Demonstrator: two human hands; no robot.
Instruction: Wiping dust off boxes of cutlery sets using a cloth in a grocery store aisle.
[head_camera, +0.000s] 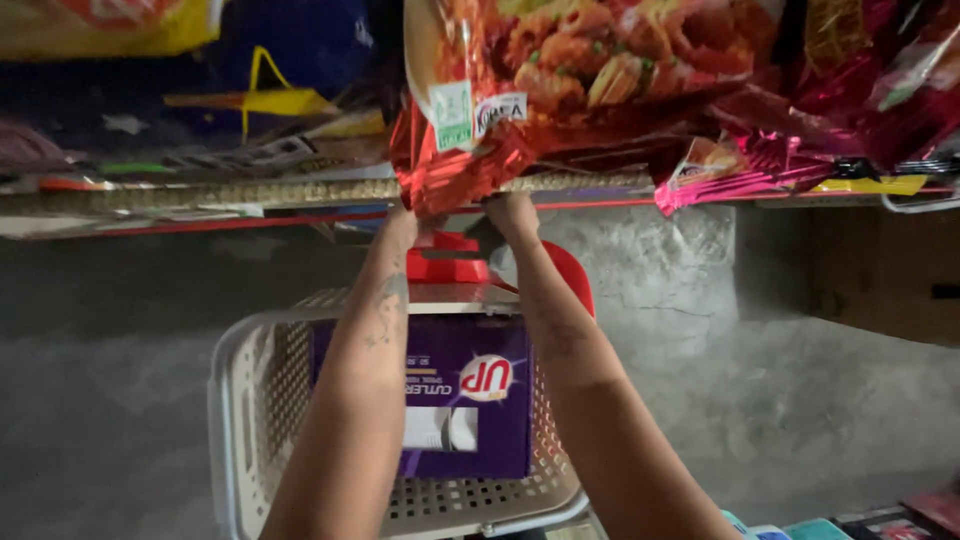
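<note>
**Both hands on a red snack bag at the shelf edge**

Large red snack bag (590, 70), printed with pictures of food, hanging over the front edge of the shelf (250, 192) and filling the top middle of the view. Crinkled foil bottom seam of the bag bunched just at the shelf edge, gripped from below. Left hand (405, 218) closed on the left part of that seam, fingers hidden behind the foil. Right hand (512, 212) closed on the seam just beside it, fingers likewise tucked out of sight. Both forearms reaching up side by side from the bottom of the view, the left one tattooed near the wrist.

Right of the bag, on the same shelf, a pile of pink and dark red foil packets (800, 150), touching it and spilling over the edge. Left of the bag, further back on the shelf, a yellow packet (110, 25) in the corner, a dark blue bag (310, 40) and a yellow hanger-like piece (275, 95). Flat papers and thin packs strewn along the shelf board on that side.

Below the bag, between the forearms, a white perforated plastic basket (255, 400). Inside the basket, a purple box (480, 400) with a white picture panel, standing against the far wall. Beyond the box, something red (450, 262) partly hidden by the hands; kind not clear. Under and around the basket, a grey concrete floor (750, 380). Well to the right of the bag, below the shelf, a brown cardboard box (885, 275).
</note>
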